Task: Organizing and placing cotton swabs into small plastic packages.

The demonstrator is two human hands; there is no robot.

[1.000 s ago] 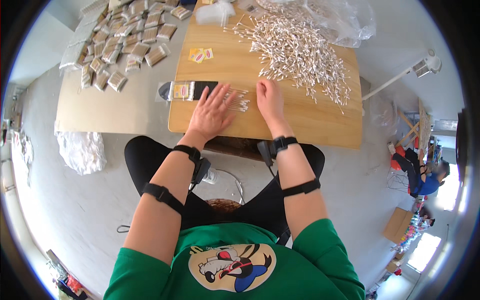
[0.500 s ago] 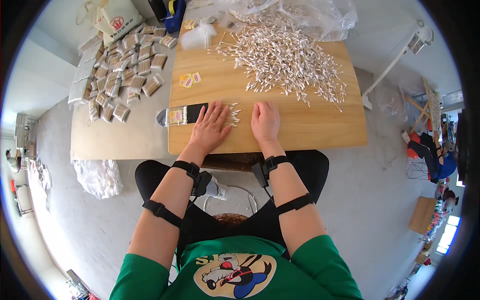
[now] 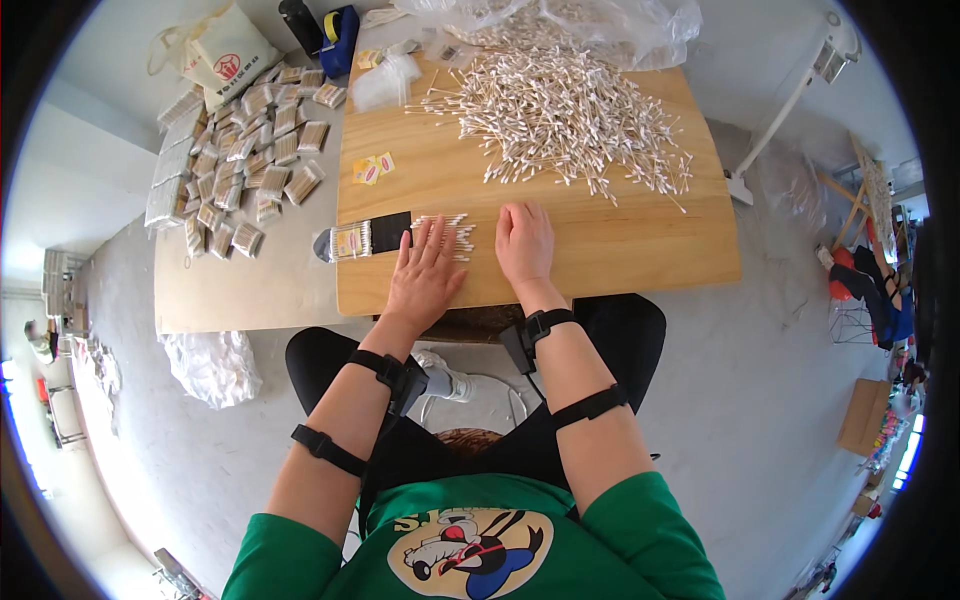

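My left hand (image 3: 420, 278) lies flat on the wooden board, fingers outstretched over a small row of cotton swabs (image 3: 460, 238) whose white tips show beyond it. Left of these swabs is a flat black strip (image 3: 391, 232). Its far end meets a clear packet (image 3: 350, 241) holding swabs and a yellow card, at the board's left edge. My right hand (image 3: 526, 248) rests closed on the board, to the right of the swabs and apart from them. Its curled fingers hide whatever may be inside.
A large heap of loose cotton swabs (image 3: 570, 115) covers the board's far side, with clear plastic sheeting (image 3: 640, 30) behind. Yellow cards (image 3: 372, 170) and clear bags (image 3: 387, 82) lie at left. Many filled packets (image 3: 250, 140), a cloth bag (image 3: 225, 60) and a tape dispenser (image 3: 340, 40) occupy the left table.
My left hand has slid slightly toward me, so more swab tips show past its fingers. My right hand stays closed in nearly the same place. The whole view has shifted a little.
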